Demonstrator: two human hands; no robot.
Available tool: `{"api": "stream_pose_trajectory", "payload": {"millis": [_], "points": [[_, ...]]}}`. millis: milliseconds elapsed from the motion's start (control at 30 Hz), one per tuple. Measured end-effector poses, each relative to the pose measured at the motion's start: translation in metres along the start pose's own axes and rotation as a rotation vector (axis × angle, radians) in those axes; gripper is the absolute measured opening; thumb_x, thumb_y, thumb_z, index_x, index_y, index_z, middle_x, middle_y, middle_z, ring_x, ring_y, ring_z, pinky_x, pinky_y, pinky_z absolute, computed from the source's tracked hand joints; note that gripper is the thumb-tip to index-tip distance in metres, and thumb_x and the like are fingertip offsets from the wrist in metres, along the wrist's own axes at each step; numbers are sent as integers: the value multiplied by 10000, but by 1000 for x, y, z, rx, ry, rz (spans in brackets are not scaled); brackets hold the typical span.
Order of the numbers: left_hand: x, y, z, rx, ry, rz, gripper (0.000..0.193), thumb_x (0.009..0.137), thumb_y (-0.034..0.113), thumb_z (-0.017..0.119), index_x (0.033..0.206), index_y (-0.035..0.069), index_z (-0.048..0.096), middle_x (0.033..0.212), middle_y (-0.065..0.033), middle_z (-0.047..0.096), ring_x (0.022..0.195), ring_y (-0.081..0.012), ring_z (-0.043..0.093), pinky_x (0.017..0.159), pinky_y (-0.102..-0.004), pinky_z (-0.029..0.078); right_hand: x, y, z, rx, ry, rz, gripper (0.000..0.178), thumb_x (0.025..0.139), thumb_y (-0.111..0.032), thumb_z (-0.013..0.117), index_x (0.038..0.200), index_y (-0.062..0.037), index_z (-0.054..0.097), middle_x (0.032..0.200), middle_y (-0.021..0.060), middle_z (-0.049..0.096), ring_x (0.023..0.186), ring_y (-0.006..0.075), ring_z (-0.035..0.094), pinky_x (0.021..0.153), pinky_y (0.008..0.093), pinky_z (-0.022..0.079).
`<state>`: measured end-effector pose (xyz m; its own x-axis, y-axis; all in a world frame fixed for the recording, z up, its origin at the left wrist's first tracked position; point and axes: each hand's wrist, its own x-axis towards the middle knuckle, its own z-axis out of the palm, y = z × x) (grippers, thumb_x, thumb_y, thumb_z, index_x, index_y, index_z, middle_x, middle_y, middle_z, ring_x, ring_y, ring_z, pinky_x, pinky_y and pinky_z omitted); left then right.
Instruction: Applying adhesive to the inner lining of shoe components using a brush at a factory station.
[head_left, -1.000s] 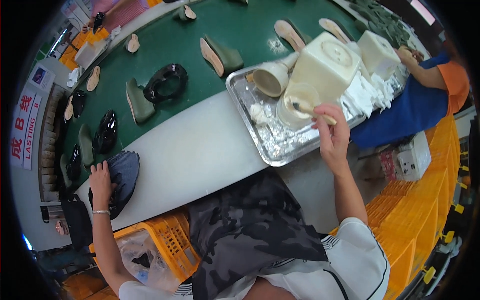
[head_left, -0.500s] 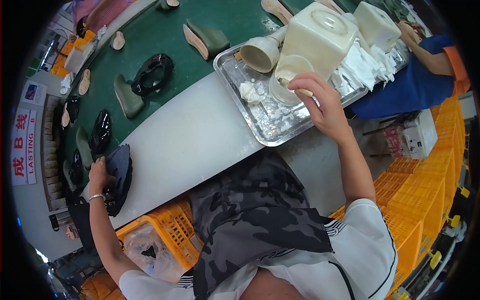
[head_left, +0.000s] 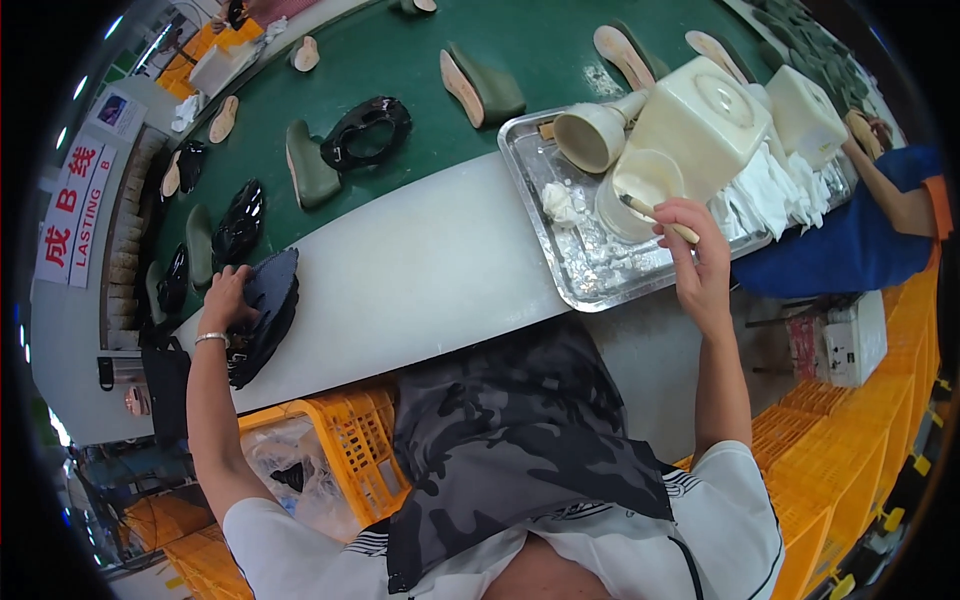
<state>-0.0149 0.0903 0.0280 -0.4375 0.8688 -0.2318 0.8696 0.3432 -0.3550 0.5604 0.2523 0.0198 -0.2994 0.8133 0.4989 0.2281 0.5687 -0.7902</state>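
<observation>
Metal tray [head_left: 592, 296]: 1. Over it: brush [head_left: 662, 219], 1. In it: round tub [head_left: 625, 222], 1; cream funnel-shaped cup [head_left: 583, 142], 1; square cream jugs [head_left: 705, 125], 2; white lump [head_left: 560, 204], 1; white cloths [head_left: 760, 198], count unclear. Left of tray: dark textured shoe upper [head_left: 277, 292], 1; glossy black shoe uppers [head_left: 240, 224], 4; green shoe lasts [head_left: 316, 172], at least 4. Beyond tray: pale-soled green lasts [head_left: 624, 55], 2. Near side, right of tray: yellow crates [head_left: 850, 430], several, overlapping.

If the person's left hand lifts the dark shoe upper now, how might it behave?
The dark shoe upper will probably flex, since its sheet-like material looks thin along the edge. It is likely light for its size, appearing open, with no sole visible.
</observation>
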Motion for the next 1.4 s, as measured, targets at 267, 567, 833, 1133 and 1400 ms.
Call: {"api": "stream_pose_trajectory", "payload": {"millis": [267,567,833,1133,1400], "points": [[18,-22,25,-95,18,107,727,355,171,850,953,103,442,912,-80,574,950,-355,495,784,-454,449,-2,5,-2,-83,-8,-27,190,757,81,538,923,-12,552,925,122,566,875,270,560,758,309,445],[5,-12,-2,-240,200,91,402,568,54,727,864,6,458,835,-177,577,827,-367,561,704,-421,455,-5,-7,-4,-131,-12,-122,182,782,57,533,944,-25,554,962,116,545,874,257,562,689,281,467],[-3,-5,-43,-1039,122,113,160,727,2,461,846,-2,355,763,-110,373,748,-209,555,634,-321,448,-1,-1,2,-100,0,-96,177,781,59,538,938,-21,555,969,119,548,876,255,566,666,279,476],[-79,165,-94,-781,442,185,228,806,158,529,969,13,463,801,-223,553,751,-367,553,679,-437,435,-2,-8,8,-175,25,-120,176,779,52,548,941,-13,564,943,113,565,866,240,564,752,287,447],[-83,214,-83,-511,356,840,273,727,118,603,979,35,539,981,-96,556,957,-297,486,768,-360,459,-5,-1,0,-168,55,-137,198,788,81,518,966,2,548,951,119,560,798,202,571,667,271,466]]}}
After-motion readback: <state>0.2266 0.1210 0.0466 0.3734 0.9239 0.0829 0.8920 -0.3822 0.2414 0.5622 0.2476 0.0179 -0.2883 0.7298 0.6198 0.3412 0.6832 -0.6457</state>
